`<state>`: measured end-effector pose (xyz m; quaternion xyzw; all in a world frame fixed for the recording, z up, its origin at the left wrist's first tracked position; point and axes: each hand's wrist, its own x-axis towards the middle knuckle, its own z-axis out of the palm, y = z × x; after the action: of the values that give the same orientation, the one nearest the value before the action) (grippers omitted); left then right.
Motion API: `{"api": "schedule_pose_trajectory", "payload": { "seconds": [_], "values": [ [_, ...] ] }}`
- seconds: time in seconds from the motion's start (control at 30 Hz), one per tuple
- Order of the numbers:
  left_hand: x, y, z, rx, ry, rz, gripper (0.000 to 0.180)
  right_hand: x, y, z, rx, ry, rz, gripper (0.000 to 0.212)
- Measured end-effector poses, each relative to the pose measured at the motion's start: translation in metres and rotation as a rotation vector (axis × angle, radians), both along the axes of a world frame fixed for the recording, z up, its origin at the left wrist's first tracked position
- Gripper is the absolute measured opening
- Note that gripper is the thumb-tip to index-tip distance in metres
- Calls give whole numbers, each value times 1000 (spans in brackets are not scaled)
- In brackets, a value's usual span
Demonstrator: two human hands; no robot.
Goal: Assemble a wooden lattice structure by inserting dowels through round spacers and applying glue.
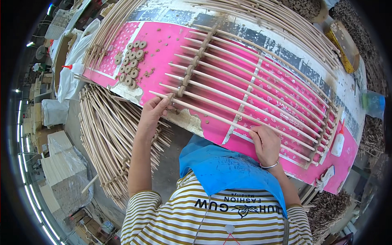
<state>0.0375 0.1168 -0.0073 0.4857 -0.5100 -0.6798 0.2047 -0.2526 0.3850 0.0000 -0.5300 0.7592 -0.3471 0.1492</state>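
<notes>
A row of pale wooden rods with pointed left ends lies side by side on the pink-covered table [188, 122]. Small brown wooden rings [189, 70] sit on them near those points, forming a slanting line. At the nearest rod [212, 114], my left hand [153, 110] is closed, its thumb and fingers pinching a wooden ring [170, 97] close to the tip. Farther right along the same rod, my right hand [266, 143] has its fingers curled round it. The rods' right ends rest in a slatted wooden holder [328, 136].
Loose wooden rings [133, 64] are scattered at the table's left. A white bottle with a red nozzle [338, 143] lies at the right, beside a crumpled cloth [325, 178]. Below the table's left edge leans a large bundle of rods [107, 134]. More rods [281, 20] lie along the far side.
</notes>
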Motion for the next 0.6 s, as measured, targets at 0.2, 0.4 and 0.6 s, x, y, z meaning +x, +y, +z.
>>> {"api": "schedule_pose_trajectory", "payload": {
  "seconds": [0.2, 0.4, 0.6],
  "values": [
    [7, 1, 26, -286, -357, -107, 25, -1, 5, -6, -8, 28, -12, 10],
    [-16, 9, 39, -1244, -569, -374, 51, -2, 9, -10, 10, -27, -16, 11],
    [-14, 13, 20, -1278, -623, -407, 44, 1, 6, -12, -50, -54, -15, 14]
  ]
}}
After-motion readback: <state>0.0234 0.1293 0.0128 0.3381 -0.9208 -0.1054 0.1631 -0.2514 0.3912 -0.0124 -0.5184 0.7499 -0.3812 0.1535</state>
